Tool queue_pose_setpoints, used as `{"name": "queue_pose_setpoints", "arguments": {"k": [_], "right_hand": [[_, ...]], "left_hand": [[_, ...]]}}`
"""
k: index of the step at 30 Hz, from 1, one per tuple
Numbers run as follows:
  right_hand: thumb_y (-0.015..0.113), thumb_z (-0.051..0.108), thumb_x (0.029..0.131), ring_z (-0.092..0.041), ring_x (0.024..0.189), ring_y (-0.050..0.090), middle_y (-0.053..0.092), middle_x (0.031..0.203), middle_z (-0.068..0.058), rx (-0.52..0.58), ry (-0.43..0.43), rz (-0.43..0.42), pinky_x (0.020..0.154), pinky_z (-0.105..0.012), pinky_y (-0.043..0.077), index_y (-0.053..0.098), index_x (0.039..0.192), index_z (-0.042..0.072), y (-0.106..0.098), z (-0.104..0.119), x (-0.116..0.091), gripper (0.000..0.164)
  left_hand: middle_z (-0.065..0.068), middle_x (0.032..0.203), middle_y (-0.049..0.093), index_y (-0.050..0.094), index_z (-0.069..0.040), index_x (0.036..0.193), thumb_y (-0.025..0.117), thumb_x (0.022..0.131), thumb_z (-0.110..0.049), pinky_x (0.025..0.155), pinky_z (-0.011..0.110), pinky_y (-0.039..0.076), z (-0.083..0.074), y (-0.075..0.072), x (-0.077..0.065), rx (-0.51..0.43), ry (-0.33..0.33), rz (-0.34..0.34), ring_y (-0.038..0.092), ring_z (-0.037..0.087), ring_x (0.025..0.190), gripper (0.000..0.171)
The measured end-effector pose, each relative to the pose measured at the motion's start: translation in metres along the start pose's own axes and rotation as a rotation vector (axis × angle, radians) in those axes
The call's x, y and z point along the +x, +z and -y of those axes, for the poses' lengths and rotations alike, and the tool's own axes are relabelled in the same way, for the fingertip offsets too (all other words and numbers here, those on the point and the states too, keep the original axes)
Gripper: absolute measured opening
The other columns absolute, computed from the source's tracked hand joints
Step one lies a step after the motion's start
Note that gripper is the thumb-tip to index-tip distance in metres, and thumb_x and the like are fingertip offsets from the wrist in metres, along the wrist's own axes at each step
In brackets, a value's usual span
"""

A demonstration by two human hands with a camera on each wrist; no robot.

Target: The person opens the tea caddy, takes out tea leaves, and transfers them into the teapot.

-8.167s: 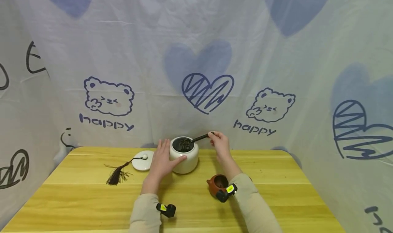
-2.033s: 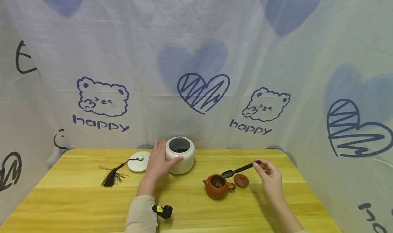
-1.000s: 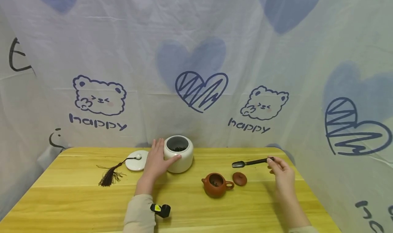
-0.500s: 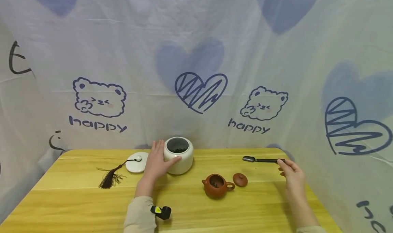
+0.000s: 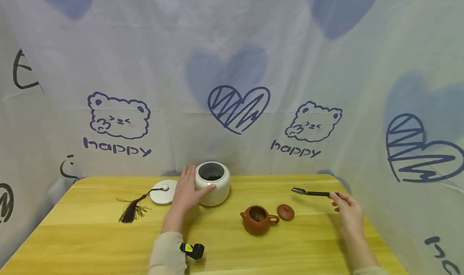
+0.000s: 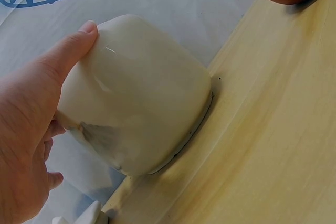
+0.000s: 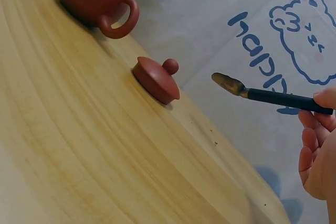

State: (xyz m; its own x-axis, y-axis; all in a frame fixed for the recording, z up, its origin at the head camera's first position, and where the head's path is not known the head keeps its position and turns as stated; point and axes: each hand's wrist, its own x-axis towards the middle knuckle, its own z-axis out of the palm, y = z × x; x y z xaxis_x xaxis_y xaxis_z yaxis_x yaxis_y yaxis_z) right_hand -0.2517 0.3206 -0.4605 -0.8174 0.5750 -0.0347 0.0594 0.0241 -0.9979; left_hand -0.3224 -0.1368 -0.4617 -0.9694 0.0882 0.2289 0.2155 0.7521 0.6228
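While a dark tassel (image 5: 132,211) lies toward the left of the tabletop (image 5: 224,253), its cord running to a white lid (image 5: 159,196), the left hand (image 5: 188,193) is spread wide against the white jar (image 5: 214,193), fingers straight along its left side, thumb laid across the near wall. That jar stands upright by the far edge, dark leafy bits (image 5: 214,178) inside. Nearer and to the right sits the reddish-brown teapot (image 5: 256,226), spout left, handle right, with a few dark bits within. Its small lid (image 5: 285,213) lies just right of the handle, knob up. Farther right, the black scoop (image 5: 316,193) hangs above the tabletop, bowl leftward, its handle end pinched by the right hand (image 5: 350,214).
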Motion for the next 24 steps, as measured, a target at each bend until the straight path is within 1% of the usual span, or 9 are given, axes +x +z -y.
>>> {"name": "queue_pose_setpoints", "arguments": {"k": [4,6,9,11,15,18,21,24], "right_hand": [[0.074,0.042,0.084,-0.002,0.076,0.057,0.066,0.076,0.025,-0.043,-0.003,0.026,0.068,-0.017,0.048,0.064,0.102,0.020,0.000,0.002,0.000,0.030],[0.074,0.041,0.084,-0.002,0.077,0.057,0.067,0.078,0.024,-0.027,-0.012,0.031,0.067,-0.016,0.047,0.063,0.104,0.017,-0.001,0.003,0.000,0.033],[0.074,0.038,0.085,-0.002,0.075,0.057,0.068,0.080,0.022,-0.017,-0.034,0.020,0.066,-0.015,0.046,0.063,0.103,0.014,-0.006,0.003,-0.002,0.031],[0.073,0.035,0.086,0.000,0.073,0.057,0.067,0.078,0.023,-0.033,-0.046,0.005,0.064,-0.014,0.046,0.064,0.104,0.013,-0.011,0.002,-0.004,0.030],[0.073,0.036,0.087,0.005,0.070,0.058,0.063,0.073,0.029,-0.115,-0.057,-0.028,0.062,-0.013,0.046,0.064,0.100,0.016,-0.020,-0.002,-0.007,0.026],[0.073,0.038,0.086,0.007,0.071,0.057,0.061,0.071,0.030,-0.181,-0.069,-0.042,0.062,-0.013,0.047,0.064,0.094,0.018,-0.023,-0.004,-0.008,0.024],[0.073,0.040,0.086,0.009,0.073,0.055,0.059,0.070,0.031,-0.261,-0.093,-0.051,0.063,-0.012,0.047,0.064,0.093,0.014,-0.024,-0.004,-0.009,0.028],[0.074,0.039,0.085,0.013,0.072,0.051,0.056,0.069,0.033,-0.365,-0.146,-0.072,0.063,-0.009,0.046,0.065,0.095,0.008,-0.025,-0.004,-0.010,0.033]], "left_hand": [[0.019,0.163,0.015,0.016,-0.001,0.155,0.062,0.083,-0.067,0.123,0.055,0.012,0.001,0.000,-0.002,0.002,-0.008,0.005,0.001,0.037,0.153,0.108],[0.019,0.163,0.015,0.015,-0.001,0.155,0.061,0.082,-0.067,0.123,0.055,0.012,0.001,0.001,-0.001,-0.002,-0.001,0.002,0.000,0.037,0.153,0.109],[0.020,0.162,0.016,0.016,-0.001,0.155,0.062,0.082,-0.067,0.123,0.055,0.012,0.001,0.001,-0.002,-0.007,0.005,0.000,0.001,0.037,0.153,0.109],[0.020,0.163,0.015,0.017,-0.001,0.155,0.063,0.082,-0.067,0.123,0.055,0.012,0.001,0.002,-0.003,-0.005,-0.002,0.011,0.000,0.036,0.153,0.109],[0.020,0.162,0.016,0.017,0.000,0.155,0.063,0.082,-0.066,0.123,0.056,0.013,0.003,0.004,-0.008,0.001,-0.012,0.017,0.001,0.037,0.152,0.108],[0.020,0.162,0.017,0.018,0.000,0.154,0.063,0.083,-0.065,0.122,0.056,0.013,0.003,0.003,-0.008,0.004,-0.004,0.005,0.003,0.038,0.152,0.107],[0.020,0.162,0.018,0.018,0.000,0.155,0.061,0.082,-0.068,0.122,0.056,0.014,0.001,0.002,-0.006,0.018,0.008,-0.001,0.003,0.037,0.152,0.108],[0.021,0.162,0.018,0.018,0.000,0.155,0.059,0.081,-0.071,0.122,0.057,0.014,0.000,0.000,-0.002,0.048,0.013,-0.004,0.003,0.038,0.152,0.110]]}}
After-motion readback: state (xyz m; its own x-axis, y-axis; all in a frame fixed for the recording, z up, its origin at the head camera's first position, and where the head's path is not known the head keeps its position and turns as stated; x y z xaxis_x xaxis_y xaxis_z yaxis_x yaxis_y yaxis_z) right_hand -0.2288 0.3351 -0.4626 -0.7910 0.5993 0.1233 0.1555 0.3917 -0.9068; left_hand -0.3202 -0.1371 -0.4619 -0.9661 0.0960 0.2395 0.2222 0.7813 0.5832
